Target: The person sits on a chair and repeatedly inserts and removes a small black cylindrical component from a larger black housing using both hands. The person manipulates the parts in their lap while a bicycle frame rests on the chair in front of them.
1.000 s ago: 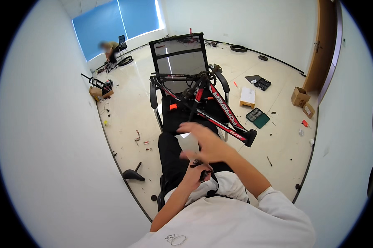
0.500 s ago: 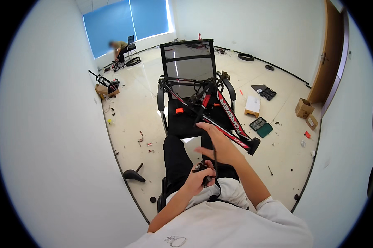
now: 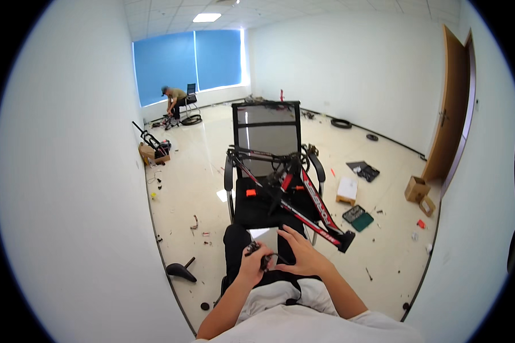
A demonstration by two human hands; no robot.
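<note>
My left hand [image 3: 254,264], its fingers wrapped round, holds a small black bike part [image 3: 251,248] above my lap; its exact kind is hard to make out. A thin black cable [image 3: 279,258] curves from that part toward my right hand [image 3: 302,255]. The right hand has its fingers stretched out and apart, with the cable beside its thumb. Just beyond my knees, a black and red bicycle frame [image 3: 310,197] lies across a black mesh office chair [image 3: 267,134]. An orange-red object [image 3: 250,193] rests on the seat.
A bike saddle [image 3: 181,272] lies on the floor at left. On the right are an open green tool case [image 3: 358,218], a white-topped box [image 3: 346,190] and cardboard boxes [image 3: 417,189]. Far left, another person [image 3: 176,100] bends over bike parts near a tire [image 3: 191,120].
My view has tilted up, showing more ceiling. The right hand has come lower and closer to the left, its fingers still spread. The left hand keeps hold of the black bike part.
</note>
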